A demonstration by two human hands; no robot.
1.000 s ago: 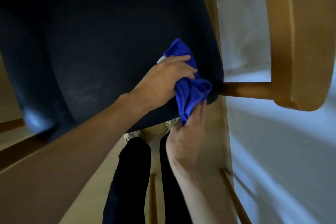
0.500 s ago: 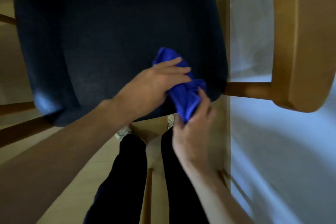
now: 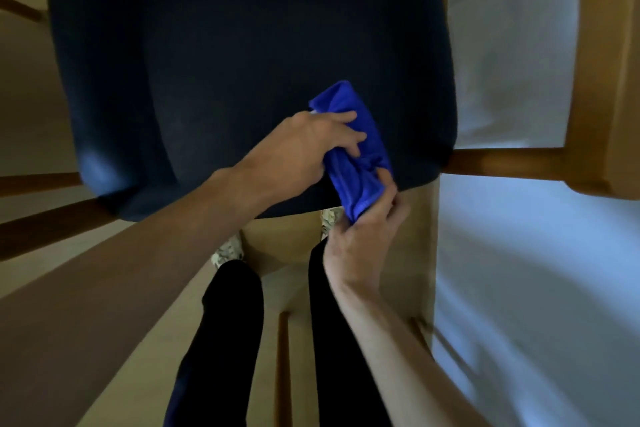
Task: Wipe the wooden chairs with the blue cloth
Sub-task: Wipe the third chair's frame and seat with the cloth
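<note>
The blue cloth lies bunched at the front right corner of the dark seat cushion of a wooden chair. My left hand rests on the cloth from the left with its fingers laid over it. From below, my right hand pinches the cloth's lower end, which hangs past the cushion's front edge. The chair's wooden armrest and its crossbar stand at the right.
My legs in dark trousers stand in front of the chair on a pale wood floor. Wooden rails of the chair run at the left. A white surface fills the right side.
The view has shifted so the chair sits further right. My right hand has closed its fingers on the cloth's lower end; my left hand stays on the cloth.
</note>
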